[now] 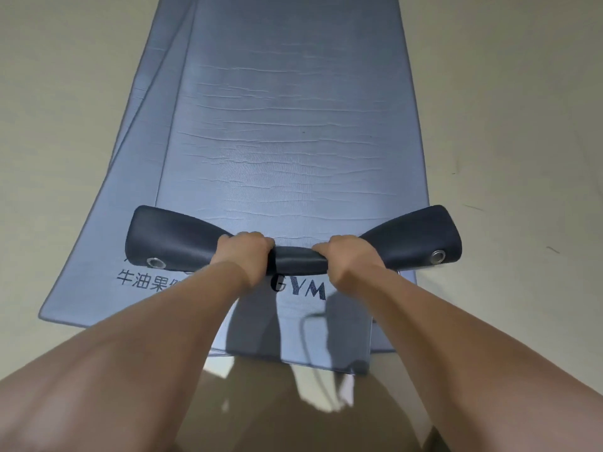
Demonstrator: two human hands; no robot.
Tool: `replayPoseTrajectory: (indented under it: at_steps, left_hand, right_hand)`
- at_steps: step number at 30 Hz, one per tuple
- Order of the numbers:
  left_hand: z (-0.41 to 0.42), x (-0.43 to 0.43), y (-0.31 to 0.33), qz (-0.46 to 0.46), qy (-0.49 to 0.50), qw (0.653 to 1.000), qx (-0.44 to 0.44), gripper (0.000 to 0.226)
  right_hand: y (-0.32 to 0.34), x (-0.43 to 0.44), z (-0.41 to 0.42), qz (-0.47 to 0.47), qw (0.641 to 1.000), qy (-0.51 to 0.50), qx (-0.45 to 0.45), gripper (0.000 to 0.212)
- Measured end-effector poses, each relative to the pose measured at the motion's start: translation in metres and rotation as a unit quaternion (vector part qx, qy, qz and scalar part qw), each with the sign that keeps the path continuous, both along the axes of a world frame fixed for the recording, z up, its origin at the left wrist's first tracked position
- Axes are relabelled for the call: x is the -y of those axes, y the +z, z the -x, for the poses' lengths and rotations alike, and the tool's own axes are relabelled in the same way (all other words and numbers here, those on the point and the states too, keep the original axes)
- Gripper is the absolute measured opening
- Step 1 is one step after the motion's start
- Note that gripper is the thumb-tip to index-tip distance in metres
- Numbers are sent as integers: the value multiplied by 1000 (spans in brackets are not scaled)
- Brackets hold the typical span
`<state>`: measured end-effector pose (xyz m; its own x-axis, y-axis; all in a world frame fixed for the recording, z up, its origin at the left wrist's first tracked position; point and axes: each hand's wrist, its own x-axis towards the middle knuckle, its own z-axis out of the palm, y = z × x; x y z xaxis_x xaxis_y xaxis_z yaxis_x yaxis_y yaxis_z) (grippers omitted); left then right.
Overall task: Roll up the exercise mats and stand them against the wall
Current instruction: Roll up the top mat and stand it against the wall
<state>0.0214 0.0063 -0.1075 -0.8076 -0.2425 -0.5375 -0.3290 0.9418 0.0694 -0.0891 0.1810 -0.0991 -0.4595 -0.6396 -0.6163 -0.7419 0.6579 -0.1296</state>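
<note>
Nearest us, our left hand [243,252] and right hand [347,256] sit close together, fingers curled tight around the middle of the started roll [293,256], pinching it thin while its dark ends flare loose by the metal eyelets. The top mat [287,141] looks soft, light and springy, so we would grip wider apart. It stretches away over a lower mat [98,256] on the pale floor [522,125].

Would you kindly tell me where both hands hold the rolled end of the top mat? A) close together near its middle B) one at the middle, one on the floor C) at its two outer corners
A: the left hand and right hand clasp the dark roll near its middle, leaving its flared ends free.
</note>
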Motion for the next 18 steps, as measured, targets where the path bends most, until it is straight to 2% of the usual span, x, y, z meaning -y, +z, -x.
replayPoseTrajectory:
  at_steps: [3,5,7,10,14,18]
  left_hand:
    - [1,12,15,-99,13,994,42,25]
    - [0,21,23,-177,31,981,76,30]
    - [-4,29,25,-266,75,956,102,36]
    - [-12,35,20,-368,141,912,113,32]
    - [-15,34,6,-398,146,898,117,25]
    - [-12,38,-4,-396,167,900,68,34]
  right_hand:
    - [13,-1,6,-9,998,18,56,37]
    - [18,-4,12,-19,994,3,109,35]
    - [21,-7,20,-30,983,-19,178,32]
    - [22,-16,29,-13,963,-67,260,33]
    - [11,-27,23,15,950,-123,286,41]
    - [3,-35,15,86,952,-189,223,55]
